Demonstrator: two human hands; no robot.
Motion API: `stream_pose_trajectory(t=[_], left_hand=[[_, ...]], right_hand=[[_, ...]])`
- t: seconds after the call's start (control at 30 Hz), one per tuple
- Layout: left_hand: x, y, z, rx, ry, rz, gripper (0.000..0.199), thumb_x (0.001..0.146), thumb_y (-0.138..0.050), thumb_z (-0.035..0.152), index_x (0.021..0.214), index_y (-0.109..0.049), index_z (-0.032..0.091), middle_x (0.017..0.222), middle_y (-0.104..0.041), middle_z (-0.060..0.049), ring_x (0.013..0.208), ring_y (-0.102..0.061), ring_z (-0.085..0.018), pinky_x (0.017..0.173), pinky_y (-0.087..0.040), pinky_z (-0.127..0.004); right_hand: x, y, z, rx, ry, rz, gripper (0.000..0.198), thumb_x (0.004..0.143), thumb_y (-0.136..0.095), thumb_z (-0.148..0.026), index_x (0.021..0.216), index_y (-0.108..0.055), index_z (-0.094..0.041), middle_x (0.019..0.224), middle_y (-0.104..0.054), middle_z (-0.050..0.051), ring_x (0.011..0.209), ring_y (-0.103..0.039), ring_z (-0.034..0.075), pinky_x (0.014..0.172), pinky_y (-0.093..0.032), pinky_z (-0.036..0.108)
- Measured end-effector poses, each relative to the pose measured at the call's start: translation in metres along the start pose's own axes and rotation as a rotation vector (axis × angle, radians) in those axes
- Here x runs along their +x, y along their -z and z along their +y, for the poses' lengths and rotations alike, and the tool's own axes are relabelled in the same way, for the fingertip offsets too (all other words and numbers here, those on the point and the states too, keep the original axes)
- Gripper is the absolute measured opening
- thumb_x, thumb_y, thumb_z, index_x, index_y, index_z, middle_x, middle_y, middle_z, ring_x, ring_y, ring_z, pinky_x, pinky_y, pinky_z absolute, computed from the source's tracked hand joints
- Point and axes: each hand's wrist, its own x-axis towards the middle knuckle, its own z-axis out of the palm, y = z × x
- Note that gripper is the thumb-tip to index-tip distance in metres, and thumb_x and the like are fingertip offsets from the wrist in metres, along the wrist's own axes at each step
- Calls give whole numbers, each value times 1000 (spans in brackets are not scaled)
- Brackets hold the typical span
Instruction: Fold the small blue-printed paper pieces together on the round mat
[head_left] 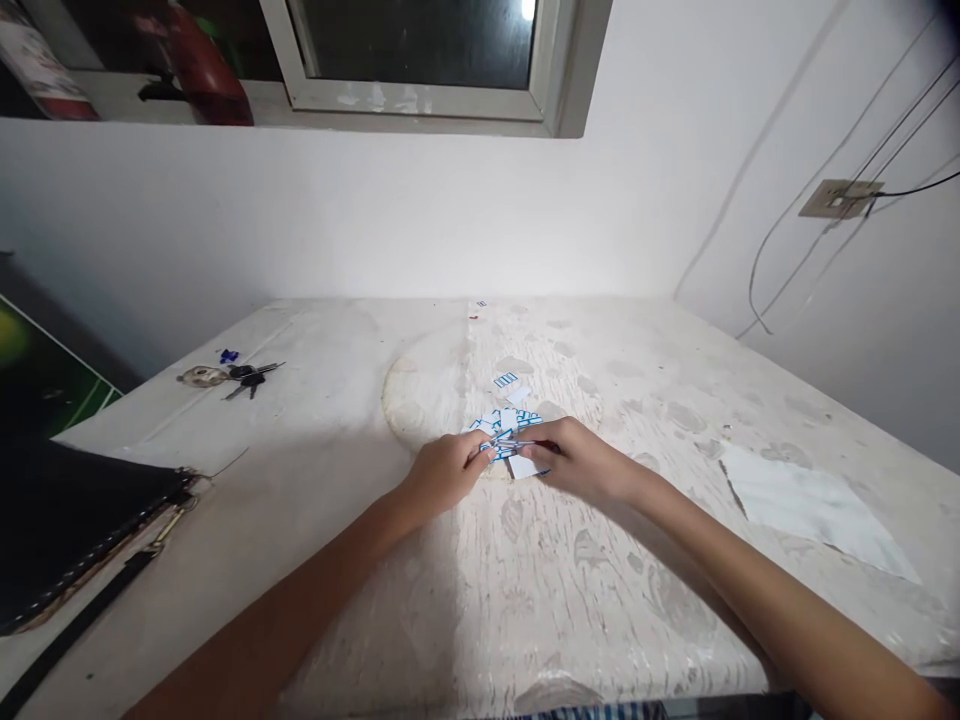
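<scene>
Close together near the middle of the table, my two hands are at work on small white paper cards with blue markings. My left hand (448,472) is closed, thumb and fingers pinching a few of the cards (499,447). On their other end my right hand (574,455) is closed as well, its fingertips hiding part of what they grip. A loose spread of similar cards (512,416) lies just beyond the fingers. Under the right fingers shows a plain white piece (525,467). Farther off lie a blue-striped card (505,380) and a blank white one (519,395).
A patterned plastic cover lies over the table (517,570). To the left are keys (251,377), a small blue item (229,356) and a black bag (82,520) with a strap. A white cloth or sheet (817,505) lies right. Behind stands a wall with a window (420,100).
</scene>
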Motion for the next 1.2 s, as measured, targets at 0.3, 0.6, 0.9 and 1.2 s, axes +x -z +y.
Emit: stream_pose_trajectory(t=[0.3, 0.6, 0.9, 1.2], left_hand=[[-6, 2, 7, 117, -45, -83, 21, 79, -44, 40, 74, -45, 20, 54, -43, 6, 47, -39, -9, 47, -22, -23], [-2, -7, 6, 254, -38, 28, 24, 87, -33, 34, 77, -50, 20, 54, -48, 4, 49, -42, -12, 50, -21, -24], [-3, -5, 9, 210, -20, 1, 16, 82, -37, 28, 70, -44, 20, 48, -38, 6, 44, -36, -10, 50, -21, -24], [-4, 0, 11, 225, -49, -59, 19, 83, -35, 24, 92, -51, 20, 57, -50, 3, 52, -45, -12, 53, -26, -24]], right_hand=[[-1, -9, 2, -111, 3, -13, 23, 80, -42, -16, 102, -47, -21, 61, -43, -4, 51, -36, 9, 51, -29, 22], [-2, 8, 3, -4, -44, 73, 27, 84, -41, -24, 109, -50, -21, 69, -48, -1, 54, -40, 10, 50, -34, 23], [3, -20, 4, -193, 124, 290, 26, 87, -37, -24, 107, -53, -18, 78, -57, 3, 66, -48, 12, 62, -37, 25], [5, -20, 9, 110, -116, 205, 24, 81, -47, -28, 102, -53, -20, 65, -43, -2, 55, -43, 11, 51, -36, 24]])
